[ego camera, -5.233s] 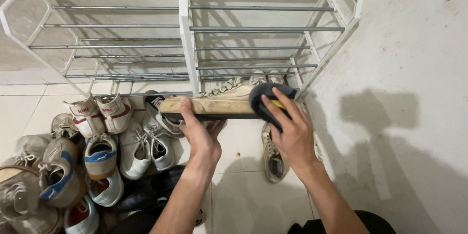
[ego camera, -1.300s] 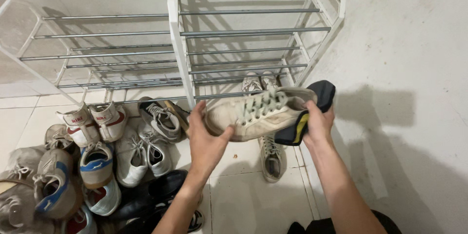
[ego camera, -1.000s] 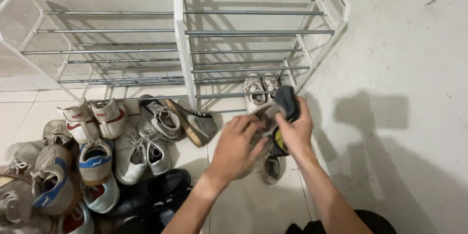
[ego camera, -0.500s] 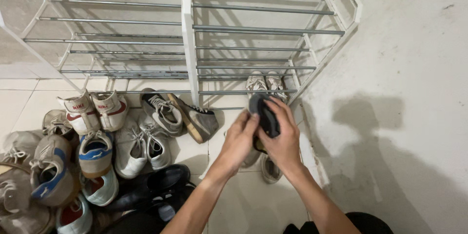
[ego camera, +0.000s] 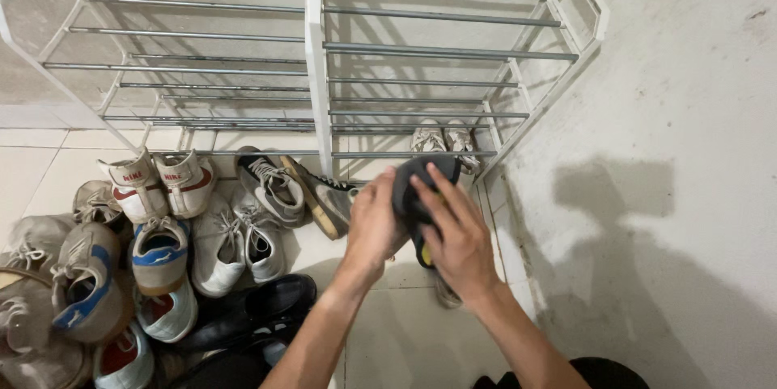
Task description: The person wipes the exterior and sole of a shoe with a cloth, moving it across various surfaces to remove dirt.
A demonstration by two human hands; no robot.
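My two hands, left hand (ego camera: 374, 223) and right hand (ego camera: 455, 235), both grip one dark sponge pad (ego camera: 417, 187) with a yellow edge, held above the floor tiles just before the shoe rack (ego camera: 316, 73). One pair of pale sneakers (ego camera: 443, 138) sits under the rack.

A: How is the scene lit?

B: Evenly and fairly brightly from above and behind; a broad soft shadow falls on the right wall (ego camera: 639, 195), and the shoe rack (ego camera: 317, 73) throws sharp bar shadows on the back wall.

A: Image quality?

B: Sharp overall, no glare. Wide-angle distortion bows the rack's rails towards the edges; the hands show slight motion softness.
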